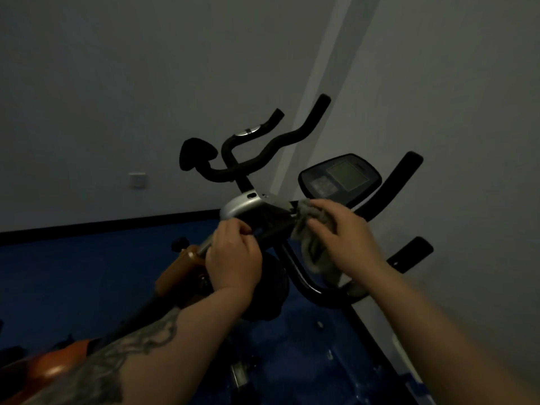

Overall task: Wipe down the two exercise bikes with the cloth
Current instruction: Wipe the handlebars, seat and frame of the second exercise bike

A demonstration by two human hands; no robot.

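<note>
Two exercise bikes stand close together in dim light. The near bike has an orange frame (pixel 178 273), a silver cover (pixel 241 206) and black curved handlebars (pixel 257 159). My left hand (pixel 230 258) grips its steel post just below the silver cover. My right hand (pixel 342 232) holds a grey cloth (pixel 314 252) against the black bar of the bike beside the console (pixel 340 178). Part of the cloth hangs down under my palm. The second bike's black handlebar (pixel 400 182) rises at the right.
A grey wall fills the background, with a white socket (pixel 137 180) low on the left. A black skirting strip runs along a blue floor (pixel 87 267). The wall corner lies close behind the bikes at the right.
</note>
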